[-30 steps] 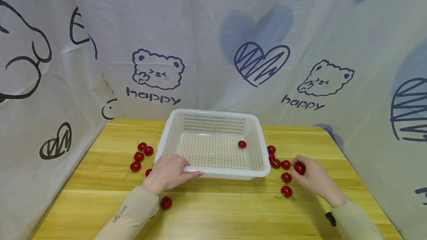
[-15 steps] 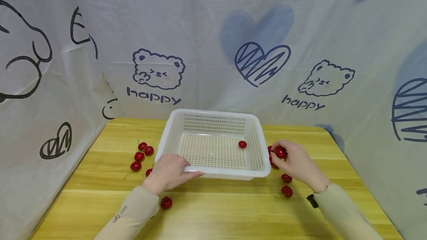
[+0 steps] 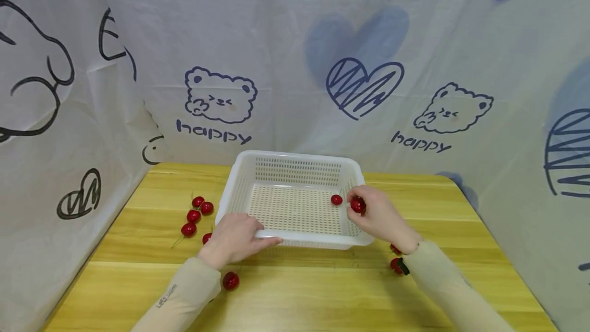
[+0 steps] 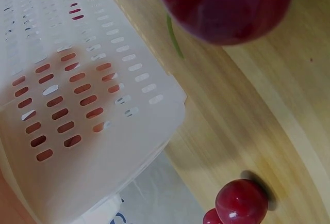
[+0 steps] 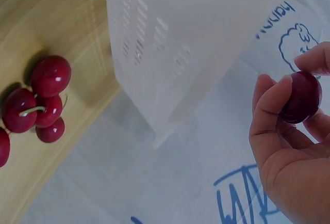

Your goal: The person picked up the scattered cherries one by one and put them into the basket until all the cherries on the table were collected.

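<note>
A white perforated plastic basket (image 3: 295,240) stands mid-table. My left hand (image 3: 237,237) grips its front left corner, thumb along the front rim; in the left wrist view the fingers show through the holes of the basket wall (image 4: 144,141). Over the basket's right side, my right hand (image 3: 380,216) pinches a dark red cherry (image 3: 357,205) between thumb and fingers. The right wrist view shows that cherry (image 5: 303,97) held at the fingertips beside the basket's outer wall (image 5: 170,53). One other cherry (image 3: 336,200) lies on the basket floor near its right wall.
Several cherries (image 3: 193,216) with stems lie left of the basket, and a single cherry (image 3: 231,281) lies by the left sleeve. More cherries (image 5: 50,77) sit right of the basket, mostly behind the right hand in the head view. A printed curtain (image 3: 286,65) hangs behind the wooden table (image 3: 313,291).
My right hand has carried the pinched cherry leftward from the table's right side, past the loose cherries, to over the basket's right wall. The left hand and basket have stayed in place.
</note>
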A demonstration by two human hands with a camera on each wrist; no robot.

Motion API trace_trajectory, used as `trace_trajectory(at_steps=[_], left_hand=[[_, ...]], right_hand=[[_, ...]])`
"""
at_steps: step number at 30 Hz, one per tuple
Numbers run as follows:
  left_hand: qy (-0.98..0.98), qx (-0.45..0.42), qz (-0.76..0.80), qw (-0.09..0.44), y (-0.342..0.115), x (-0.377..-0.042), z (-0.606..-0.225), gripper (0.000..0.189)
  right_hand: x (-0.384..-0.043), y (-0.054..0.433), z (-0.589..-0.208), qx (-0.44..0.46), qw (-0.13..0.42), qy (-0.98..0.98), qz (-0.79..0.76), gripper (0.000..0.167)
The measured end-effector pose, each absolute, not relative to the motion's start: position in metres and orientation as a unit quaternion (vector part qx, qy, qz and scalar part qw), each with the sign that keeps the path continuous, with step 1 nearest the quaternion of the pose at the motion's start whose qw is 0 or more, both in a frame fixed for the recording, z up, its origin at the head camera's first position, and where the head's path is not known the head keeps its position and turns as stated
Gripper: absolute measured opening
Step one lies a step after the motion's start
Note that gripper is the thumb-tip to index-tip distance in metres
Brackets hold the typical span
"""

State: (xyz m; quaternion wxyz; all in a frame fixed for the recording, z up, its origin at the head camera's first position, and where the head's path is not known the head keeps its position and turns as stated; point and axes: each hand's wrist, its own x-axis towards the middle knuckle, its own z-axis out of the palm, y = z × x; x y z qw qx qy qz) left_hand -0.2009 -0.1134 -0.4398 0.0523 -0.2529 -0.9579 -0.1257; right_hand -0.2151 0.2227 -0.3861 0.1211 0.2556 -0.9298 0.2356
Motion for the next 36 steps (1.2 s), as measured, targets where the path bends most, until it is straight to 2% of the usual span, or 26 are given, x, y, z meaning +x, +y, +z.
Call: trace_trajectory(at_steps=[13,36], left_hand=[[-0.958,-0.255,-0.12,0.06,-0.113,-0.201,-0.441,0.055],[-0.959,-0.252,-0.12,0.058,-0.114,-0.2,-0.44,0.054]], right_hand=[[-0.232,0.212,-0.408,0.286,0.073,-0.929,0.225,0.016],[-0.245,0.208,-0.432,0.253,0.077,-0.951,0.159,0.022]])
